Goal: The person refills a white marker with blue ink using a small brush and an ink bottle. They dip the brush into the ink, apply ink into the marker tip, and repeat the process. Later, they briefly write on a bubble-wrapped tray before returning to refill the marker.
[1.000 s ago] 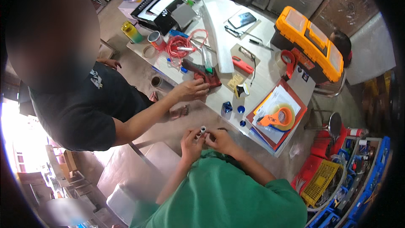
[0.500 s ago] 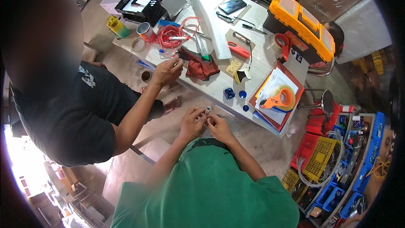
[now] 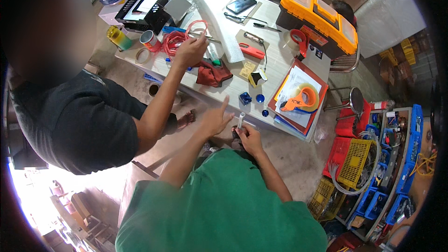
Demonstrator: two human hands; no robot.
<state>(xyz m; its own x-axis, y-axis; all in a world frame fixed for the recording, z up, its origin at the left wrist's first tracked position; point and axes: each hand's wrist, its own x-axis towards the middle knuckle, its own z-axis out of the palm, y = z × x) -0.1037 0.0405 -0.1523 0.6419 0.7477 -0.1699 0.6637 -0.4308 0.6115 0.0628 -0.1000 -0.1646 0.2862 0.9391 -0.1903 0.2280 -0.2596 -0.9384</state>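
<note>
In my right hand (image 3: 250, 141) a small whitish tube (image 3: 241, 120) stands upright, gripped by the fingers just off the table's front edge. To its left, my left hand (image 3: 215, 121) is open and apart from the tube, its index finger stretched toward the table. Closest on the tabletop lie a small blue block-like piece (image 3: 245, 98), a blue round cap (image 3: 260, 98) and a smaller blue round piece (image 3: 265, 113). A dark red cloth (image 3: 213, 73) rests farther left.
Beside me, a co-worker's hand (image 3: 192, 50) reaches over red cord (image 3: 173, 43). The white table (image 3: 196, 86) also carries a red cutter (image 3: 251, 51), a phone (image 3: 241, 4), an orange tape dispenser (image 3: 298, 101) on papers and an orange-lidded toolbox (image 3: 322, 17). Yellow crates (image 3: 355, 162) stand at right.
My left hand has come off the tube and its index finger has stretched out. The tube stays in my right hand. The co-worker's hand has moved farther over the table, and the whole view has shifted.
</note>
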